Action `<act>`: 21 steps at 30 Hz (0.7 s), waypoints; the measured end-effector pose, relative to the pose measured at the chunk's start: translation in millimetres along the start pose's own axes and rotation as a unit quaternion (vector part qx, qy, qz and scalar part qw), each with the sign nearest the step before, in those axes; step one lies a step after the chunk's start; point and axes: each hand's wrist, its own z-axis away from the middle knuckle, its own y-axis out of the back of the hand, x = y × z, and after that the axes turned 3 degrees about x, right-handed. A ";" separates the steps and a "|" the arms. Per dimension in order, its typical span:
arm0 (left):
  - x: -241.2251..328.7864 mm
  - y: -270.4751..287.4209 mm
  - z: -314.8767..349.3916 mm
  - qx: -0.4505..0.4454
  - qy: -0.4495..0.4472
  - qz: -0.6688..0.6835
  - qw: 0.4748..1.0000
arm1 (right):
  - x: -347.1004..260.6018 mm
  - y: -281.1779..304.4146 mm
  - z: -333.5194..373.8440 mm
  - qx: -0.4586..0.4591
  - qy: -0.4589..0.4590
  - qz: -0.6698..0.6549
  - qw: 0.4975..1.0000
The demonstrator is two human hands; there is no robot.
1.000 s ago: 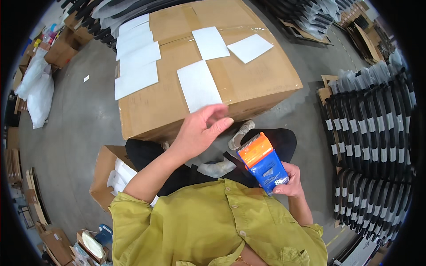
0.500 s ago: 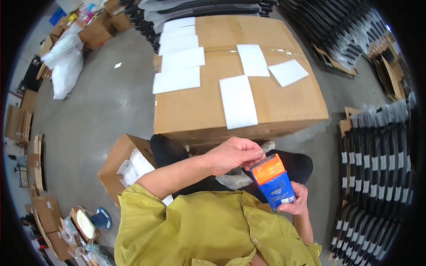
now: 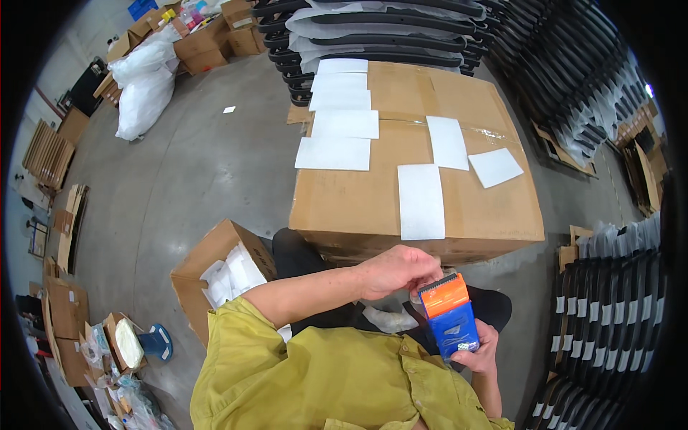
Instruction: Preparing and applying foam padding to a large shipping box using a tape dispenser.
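My right hand [image 3: 481, 348] grips the lower end of a blue and orange tape dispenser [image 3: 449, 317] above my lap. The dispenser's dark toothed edge points away from me. My left hand [image 3: 403, 273] is closed in a pinch close beside that edge; whatever its fingers hold is too small or clear to make out. Just beyond both hands stands a large brown cardboard box [image 3: 344, 203]. Flat white sheets lie on its top: several overlap in a column at the left, among them a near sheet [image 3: 332, 154], and 3 lie apart, including an upright one [image 3: 421, 202].
An open carton [image 3: 188, 276] with white pieces [image 3: 233, 276] inside stands to my left. Stacked black frames [image 3: 387, 39] rise behind the large box, and more stacked black parts [image 3: 609, 301] stand at the right. A white bag [image 3: 147, 93] and cartons sit at the far left.
The view has tilted, so the large box and both hands appear lower and farther right. My hands keep nearly the same pose around the tape dispenser.
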 end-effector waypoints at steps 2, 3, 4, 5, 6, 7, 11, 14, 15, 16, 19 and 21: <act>8.4 2.2 -0.7 -0.008 0.008 -0.001 1.000 | 1.2 0.0 2.5 0.012 -0.010 -0.001 1.000; 11.1 3.2 -1.4 -0.018 0.004 -0.022 1.000 | 0.4 -2.3 3.7 0.021 -0.028 -0.019 0.999; 13.6 4.0 -2.4 -0.031 0.001 -0.042 0.999 | -0.5 -4.5 4.7 0.032 -0.046 -0.038 0.998; 13.8 2.7 -2.7 0.023 -0.029 -0.140 0.989 | -1.2 -4.7 5.6 0.027 -0.058 -0.009 0.998; 19.6 2.9 -2.7 0.057 -0.036 -0.239 0.969 | -2.9 -4.8 2.2 0.024 -0.072 0.019 0.997; 20.7 5.2 -3.2 0.088 -0.051 -0.263 0.960 | -19.8 -10.6 -6.3 0.017 -0.050 0.073 0.996; 25.1 15.3 -14.3 0.135 -0.159 -0.438 0.874 | -35.9 -30.4 -16.6 0.037 -0.112 0.041 0.992; 35.3 14.3 -21.3 0.121 -0.159 -0.532 0.823 | -34.3 -34.3 -13.8 0.066 -0.180 -0.041 0.981; 36.2 18.3 -23.5 0.113 -0.176 -0.532 0.820 | -34.9 -35.3 -12.4 0.065 -0.179 -0.040 0.981; 40.7 20.4 -24.2 0.110 -0.174 -0.533 0.821 | -35.8 -36.1 -10.3 0.064 -0.177 -0.040 0.981; 61.2 29.3 -29.4 0.169 -0.214 -0.486 0.831 | -43.2 -35.8 2.5 0.071 -0.186 -0.053 0.979; 73.9 37.9 -33.8 0.236 -0.276 -0.577 0.731 | -44.1 -36.7 2.6 0.076 -0.183 -0.048 0.979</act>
